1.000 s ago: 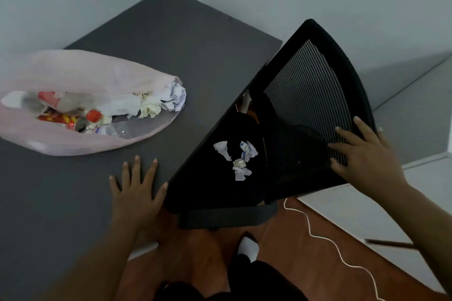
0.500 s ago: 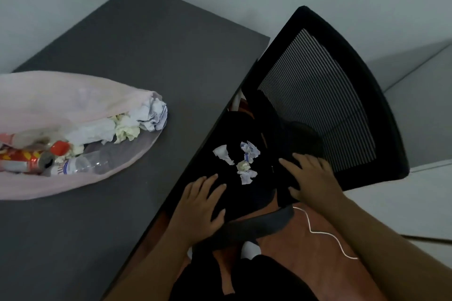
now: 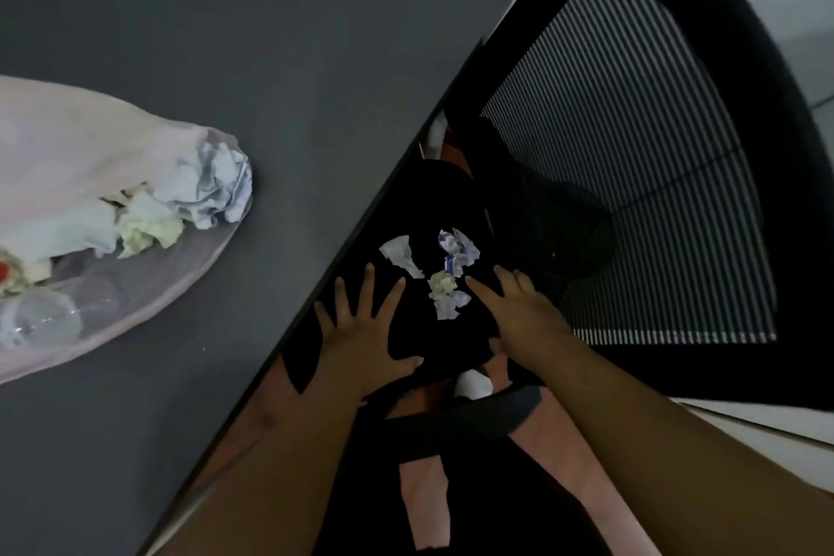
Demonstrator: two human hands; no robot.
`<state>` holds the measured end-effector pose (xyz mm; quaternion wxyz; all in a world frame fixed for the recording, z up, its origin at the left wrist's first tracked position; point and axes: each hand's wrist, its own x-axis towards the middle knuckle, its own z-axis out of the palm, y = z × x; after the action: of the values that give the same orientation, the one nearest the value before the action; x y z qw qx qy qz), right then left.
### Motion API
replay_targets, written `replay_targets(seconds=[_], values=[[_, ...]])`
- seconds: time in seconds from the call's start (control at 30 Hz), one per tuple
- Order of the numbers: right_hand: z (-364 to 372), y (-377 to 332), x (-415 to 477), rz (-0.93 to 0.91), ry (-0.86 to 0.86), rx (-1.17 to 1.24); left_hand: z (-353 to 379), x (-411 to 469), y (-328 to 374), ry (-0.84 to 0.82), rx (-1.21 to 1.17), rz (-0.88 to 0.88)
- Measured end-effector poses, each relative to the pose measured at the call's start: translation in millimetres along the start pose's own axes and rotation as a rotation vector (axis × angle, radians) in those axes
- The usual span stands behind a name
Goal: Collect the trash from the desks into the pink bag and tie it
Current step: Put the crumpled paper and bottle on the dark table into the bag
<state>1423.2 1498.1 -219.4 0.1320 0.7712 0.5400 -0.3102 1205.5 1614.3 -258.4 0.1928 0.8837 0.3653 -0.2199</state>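
Both hands empty, fingers splayed straight. Left hand (image 3: 361, 330) over the near edge of the black chair seat (image 3: 406, 203); right hand (image 3: 519, 312) just beside it, fingertips close to the crumpled paper scraps (image 3: 444, 280). Scraps lie on the seat between the two hands. Judged light, soft and crushable, apt to scatter if swept, so pinch each wad from above or cup them together. Further left, on the grey desk (image 3: 271, 59), the pink bag (image 3: 67, 149) lies on its side, mouth open, untied, paper and a clear bottle (image 3: 40, 321) inside. Mesh backrest (image 3: 632, 149) far right.
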Motion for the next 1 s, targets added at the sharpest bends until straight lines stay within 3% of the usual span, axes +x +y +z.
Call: replay_targets(seconds=[0.2,0.4,0.6,0.73,1.0], values=[[2,6,57,-0.031,0.005,-0.072,20,47,12,-0.061,-0.090,-0.069],[18,9,124,0.049,-0.154,-0.007,62,97,15,-0.107,-0.217,-0.118],[34,17,178,0.066,-0.204,0.039,98,144,19,0.023,-0.215,-0.138],[46,27,201,0.022,-0.255,0.152,112,174,14,0.117,-0.147,-0.039],[67,25,215,0.146,-0.033,0.278,122,189,20,-0.083,-0.086,0.083]])
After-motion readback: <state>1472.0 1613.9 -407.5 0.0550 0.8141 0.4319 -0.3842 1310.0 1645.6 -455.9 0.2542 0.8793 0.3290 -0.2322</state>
